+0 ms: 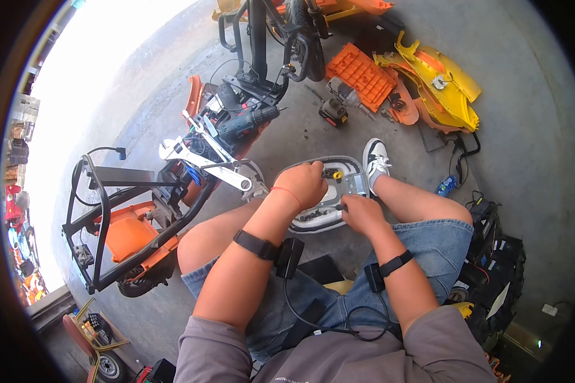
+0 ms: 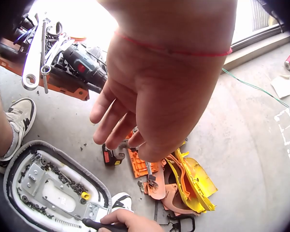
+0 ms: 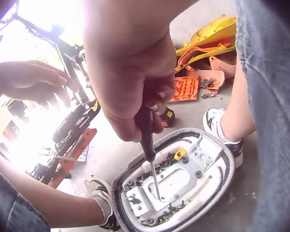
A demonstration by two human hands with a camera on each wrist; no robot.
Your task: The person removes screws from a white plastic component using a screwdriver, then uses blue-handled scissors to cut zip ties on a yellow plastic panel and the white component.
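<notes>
My right hand (image 1: 364,215) (image 3: 130,92) grips the black handle of a screwdriver (image 3: 146,135) (image 2: 104,225). Its thin shaft points down at the metal bracket (image 3: 170,181) inside an oval, grey-rimmed tray-like shell (image 3: 117,193) (image 1: 319,225); whether the tip touches is unclear. Dark screws (image 3: 164,166), a yellow ring-shaped piece (image 3: 181,154) and a spring (image 3: 199,190) lie in the shell. My left hand (image 2: 159,92) (image 1: 305,184) hovers above the shell's left side, its fingers loosely bent and holding nothing.
Wrenches (image 1: 204,163) and a drill (image 1: 249,121) rest on a black frame at left. Orange (image 1: 361,76) and yellow panels (image 1: 450,80) lie beyond, with another power tool (image 1: 333,112). Shoes (image 1: 377,159) flank the shell. Black cases (image 1: 498,268) stand at right.
</notes>
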